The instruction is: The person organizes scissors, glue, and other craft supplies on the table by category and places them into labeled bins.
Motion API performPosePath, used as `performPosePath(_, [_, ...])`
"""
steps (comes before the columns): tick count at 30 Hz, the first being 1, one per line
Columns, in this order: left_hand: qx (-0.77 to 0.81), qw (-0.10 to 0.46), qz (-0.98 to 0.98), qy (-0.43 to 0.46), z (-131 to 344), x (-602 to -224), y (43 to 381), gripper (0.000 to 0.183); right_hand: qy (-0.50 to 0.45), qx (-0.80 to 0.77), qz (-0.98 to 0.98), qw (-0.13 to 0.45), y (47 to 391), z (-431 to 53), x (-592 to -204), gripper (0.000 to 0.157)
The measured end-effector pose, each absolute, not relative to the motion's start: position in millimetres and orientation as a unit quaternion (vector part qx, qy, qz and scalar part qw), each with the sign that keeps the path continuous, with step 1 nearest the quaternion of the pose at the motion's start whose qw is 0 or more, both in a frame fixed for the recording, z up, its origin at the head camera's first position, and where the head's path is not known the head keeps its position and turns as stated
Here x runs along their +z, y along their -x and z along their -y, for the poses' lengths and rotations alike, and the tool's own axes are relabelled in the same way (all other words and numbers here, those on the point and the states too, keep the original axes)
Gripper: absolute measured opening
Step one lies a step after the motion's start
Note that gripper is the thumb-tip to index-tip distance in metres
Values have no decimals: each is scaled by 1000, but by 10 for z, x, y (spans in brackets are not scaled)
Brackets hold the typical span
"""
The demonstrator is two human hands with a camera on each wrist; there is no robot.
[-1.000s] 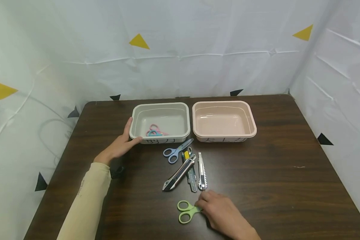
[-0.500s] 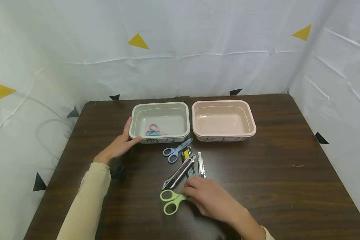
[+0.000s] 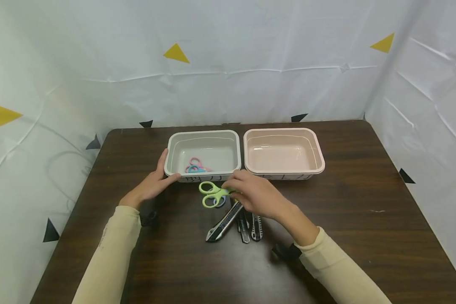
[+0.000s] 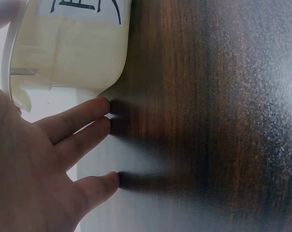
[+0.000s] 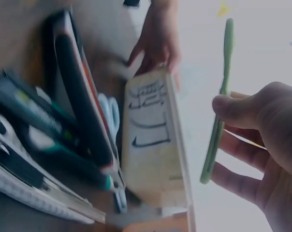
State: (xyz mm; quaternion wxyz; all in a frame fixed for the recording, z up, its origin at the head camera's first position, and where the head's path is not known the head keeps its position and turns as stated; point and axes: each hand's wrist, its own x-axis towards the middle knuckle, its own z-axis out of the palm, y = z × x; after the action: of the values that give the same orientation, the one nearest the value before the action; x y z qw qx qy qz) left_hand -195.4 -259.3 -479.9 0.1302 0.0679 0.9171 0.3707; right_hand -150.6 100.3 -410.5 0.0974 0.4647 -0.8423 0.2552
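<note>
My right hand (image 3: 256, 194) pinches a pair of green-handled scissors (image 3: 219, 193) between thumb and fingers, handles pointing left. In the right wrist view the scissors (image 5: 224, 87) appear edge-on, held above the grey bin's rim. My left hand (image 3: 151, 184) rests against the left front corner of the grey bin (image 3: 222, 154), fingers spread straight, thumb at the front rim. Pink scissors (image 3: 196, 161) and light-blue scissors (image 3: 198, 169) lie inside that bin. Below the green scissors, blue scissors (image 3: 222, 202) lie on the table, mostly hidden.
A pink bin (image 3: 285, 154) stands right of the grey one, with nothing in it. Several utility knives lie in front of the bins: a large black-and-silver knife (image 3: 223, 223), a dark knife (image 3: 244, 230) and a silver knife (image 3: 256, 230). White sheeting (image 3: 251, 93) surrounds the table.
My right hand has lifted the green scissors from the front of the table and carried them forward and slightly left, over the knives. The left hand stays at the grey bin.
</note>
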Motion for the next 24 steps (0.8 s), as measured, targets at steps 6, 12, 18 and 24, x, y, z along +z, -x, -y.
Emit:
performPosePath(6, [378,133,-913,-70,2579,-4794,1944,93,-408,218,885,61,1859,-830,-4065,25])
performPosePath(12, [380,132,-912,-74,2581,-4770,1939,94,-373,179,910,15,2153,-591,-3986,26])
performPosePath(18, [383,136,-911,-69,2598,-4778,1929,94,-377,143,914,-39,2419,-409,-4041,28])
performPosePath(24, [385,133,-911,-69,2623,-4795,1928,95,-387,155,905,-87,2614,-305,-4126,28])
